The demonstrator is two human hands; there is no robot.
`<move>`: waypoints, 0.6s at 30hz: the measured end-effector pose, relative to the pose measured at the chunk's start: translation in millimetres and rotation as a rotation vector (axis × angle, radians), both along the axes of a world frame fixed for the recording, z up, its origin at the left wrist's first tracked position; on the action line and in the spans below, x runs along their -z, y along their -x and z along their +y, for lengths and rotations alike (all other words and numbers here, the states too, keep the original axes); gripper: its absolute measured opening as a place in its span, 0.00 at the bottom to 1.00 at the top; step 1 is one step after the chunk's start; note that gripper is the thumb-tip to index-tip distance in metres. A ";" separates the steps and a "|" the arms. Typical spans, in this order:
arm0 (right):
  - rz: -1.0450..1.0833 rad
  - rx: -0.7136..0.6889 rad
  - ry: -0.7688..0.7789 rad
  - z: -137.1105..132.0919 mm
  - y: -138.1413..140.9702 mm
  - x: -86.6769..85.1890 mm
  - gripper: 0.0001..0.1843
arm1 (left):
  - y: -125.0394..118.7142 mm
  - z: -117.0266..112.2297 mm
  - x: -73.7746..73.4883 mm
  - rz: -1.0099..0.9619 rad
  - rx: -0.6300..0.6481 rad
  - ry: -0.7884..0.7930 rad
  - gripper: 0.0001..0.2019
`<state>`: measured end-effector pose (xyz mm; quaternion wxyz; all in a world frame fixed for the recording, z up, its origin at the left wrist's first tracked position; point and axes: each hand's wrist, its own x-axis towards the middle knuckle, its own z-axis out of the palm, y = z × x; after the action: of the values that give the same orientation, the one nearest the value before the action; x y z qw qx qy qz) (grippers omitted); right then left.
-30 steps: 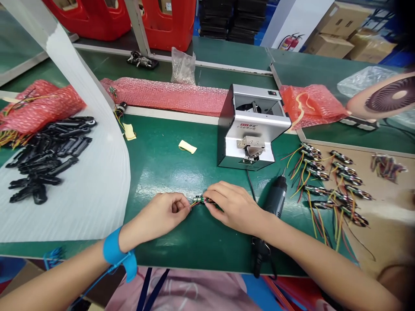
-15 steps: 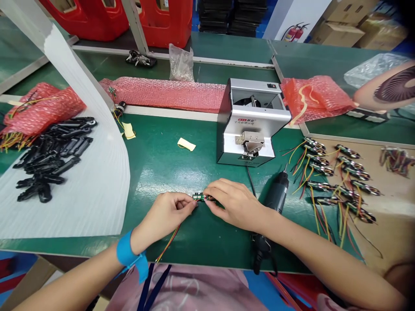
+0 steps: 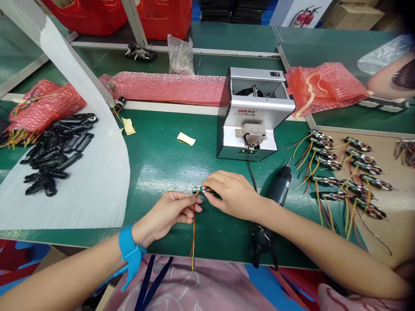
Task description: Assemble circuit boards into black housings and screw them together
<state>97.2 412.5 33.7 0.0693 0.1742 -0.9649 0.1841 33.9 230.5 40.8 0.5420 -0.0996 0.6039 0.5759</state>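
Note:
My right hand [image 3: 231, 194] pinches a small green circuit board [image 3: 201, 190] from the right with its fingertips, hiding part of the board. My left hand [image 3: 171, 211] is just below the board, with its thumb and fingers apart and nearest to the red and yellow wires [image 3: 193, 235], which hang from the board toward my body. A blue wrist strap [image 3: 131, 250] circles my left wrist. A black electric screwdriver [image 3: 279, 190] lies to the right of my right hand, and its cord runs under my right forearm.
A silver screw feeder [image 3: 249, 116] stands on the green bench [image 3: 155, 172] behind my hands. Several wired parts [image 3: 340, 172] lie on cardboard at right. Black plastic parts [image 3: 55, 155] lie on a white sheet [image 3: 97, 203] at left, with red bubble wrap [image 3: 162, 88] behind.
The wires now hang straight down from the board toward my body. My left hand has dropped below the board and its fingers have spread. The whole view has shifted slightly.

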 end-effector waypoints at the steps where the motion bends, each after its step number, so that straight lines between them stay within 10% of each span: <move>1: 0.003 0.001 -0.010 0.3 0.3 0.8 0.09 | -1.2 1.3 0.5 -0.008 -0.021 0.007 0.06; 18: -0.014 -0.018 -0.068 -3.3 1.9 4.2 0.11 | -14.5 8.1 -4.0 -0.090 -0.224 0.050 0.08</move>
<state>95.3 409.2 29.5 0.0550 0.1839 -0.9694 0.1530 48.4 238.6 44.9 0.4981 -0.2058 0.5783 0.6124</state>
